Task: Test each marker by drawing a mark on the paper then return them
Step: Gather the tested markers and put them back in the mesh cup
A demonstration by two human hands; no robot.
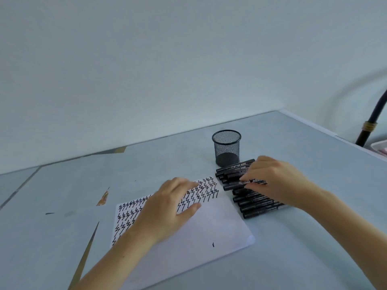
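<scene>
pinching marker (236, 185) atop pile: right hand (276, 181); left hand (167, 208) flat on paper (209, 225)

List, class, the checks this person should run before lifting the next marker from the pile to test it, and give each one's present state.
1. Paper held flat: ok, the left hand lies spread on it.
2. Bare space for a new mark: ok, the near right part of the sheet is mostly unmarked.
3. One marker singled out of the marker pile: ok, the right hand has its fingertips pinched on it.
4. Cap off: not ok, that marker looks capped.
5. Mesh cup upright and free to receive markers: ok, it looks empty.
6. Which markers are already tested: cannot tell.
</scene>
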